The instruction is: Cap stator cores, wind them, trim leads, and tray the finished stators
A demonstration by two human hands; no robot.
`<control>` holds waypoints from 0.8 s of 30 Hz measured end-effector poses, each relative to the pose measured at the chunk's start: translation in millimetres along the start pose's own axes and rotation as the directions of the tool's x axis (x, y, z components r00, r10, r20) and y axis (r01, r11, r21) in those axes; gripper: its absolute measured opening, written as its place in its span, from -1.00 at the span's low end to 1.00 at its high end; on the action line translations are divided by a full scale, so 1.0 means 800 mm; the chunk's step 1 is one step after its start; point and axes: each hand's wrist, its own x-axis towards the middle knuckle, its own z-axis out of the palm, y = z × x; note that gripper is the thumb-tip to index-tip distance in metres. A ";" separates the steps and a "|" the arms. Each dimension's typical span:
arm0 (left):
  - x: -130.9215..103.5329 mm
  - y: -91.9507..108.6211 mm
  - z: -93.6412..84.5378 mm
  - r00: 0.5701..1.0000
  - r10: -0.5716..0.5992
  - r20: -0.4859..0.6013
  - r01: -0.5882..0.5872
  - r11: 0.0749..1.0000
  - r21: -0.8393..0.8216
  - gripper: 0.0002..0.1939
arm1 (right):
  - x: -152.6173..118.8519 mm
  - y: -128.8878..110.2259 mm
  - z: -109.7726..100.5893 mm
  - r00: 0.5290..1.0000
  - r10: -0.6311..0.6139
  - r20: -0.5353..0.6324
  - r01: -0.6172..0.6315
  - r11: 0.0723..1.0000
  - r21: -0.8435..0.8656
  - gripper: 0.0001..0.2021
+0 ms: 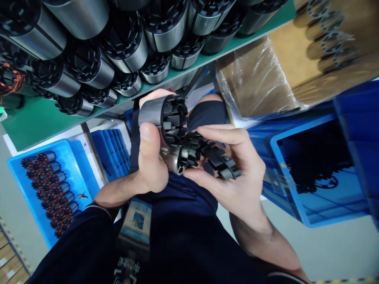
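My left hand is closed around two metal stator cores, its thumb lying along the upper one. The upper stator core has black plastic fingers lining its open end. Just below it is the lower stator core, tilted, with a black toothed piece at its right end. My right hand pinches black plastic insulators between thumb and fingers, close against that end. Whether these pieces touch the core is hard to make out.
A green shelf ahead carries several stator cores. At left, a blue bin holds copper-wound parts. At right, another blue bin contains black parts. A plastic-wrapped cardboard box with metal rings on top stands at upper right.
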 end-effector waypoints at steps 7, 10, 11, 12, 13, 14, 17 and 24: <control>-0.002 -0.020 -0.001 0.992 0.026 -0.125 -0.031 0.999 -0.043 -0.36 | -0.006 -0.006 0.007 0.998 -0.028 -0.061 0.027 1.000 -0.013 -0.18; -0.003 -0.024 -0.001 0.992 -0.006 -0.122 0.010 1.000 0.026 -0.19 | -0.005 -0.006 0.008 0.996 -0.074 -0.051 0.075 0.997 0.020 -0.18; -0.002 -0.024 0.001 0.992 -0.009 -0.126 0.011 1.000 0.018 -0.15 | -0.004 -0.006 0.007 0.994 -0.103 -0.029 0.103 0.994 0.028 -0.19; -0.001 -0.023 0.003 0.991 0.002 -0.132 -0.002 1.000 -0.003 -0.14 | -0.003 -0.006 0.006 0.991 -0.134 -0.006 0.134 0.990 0.034 -0.21; 0.001 -0.023 0.005 0.990 0.018 -0.143 -0.022 0.999 -0.028 -0.15 | -0.003 -0.005 0.005 0.988 -0.156 0.016 0.155 0.987 0.036 -0.22; 0.002 -0.022 0.008 0.985 0.036 -0.167 -0.044 0.998 -0.044 -0.17 | -0.003 -0.004 0.004 0.986 -0.160 0.037 0.159 0.987 0.033 -0.23; 0.004 -0.022 0.012 0.976 0.043 -0.212 -0.050 0.998 -0.025 -0.04 | -0.006 -0.001 0.000 0.988 -0.141 0.061 0.141 0.990 0.005 -0.21; 0.001 -0.027 0.007 0.987 -0.051 -0.150 0.048 0.999 -0.024 0.40 | -0.016 0.009 0.000 0.992 -0.127 0.023 0.125 0.991 0.049 -0.15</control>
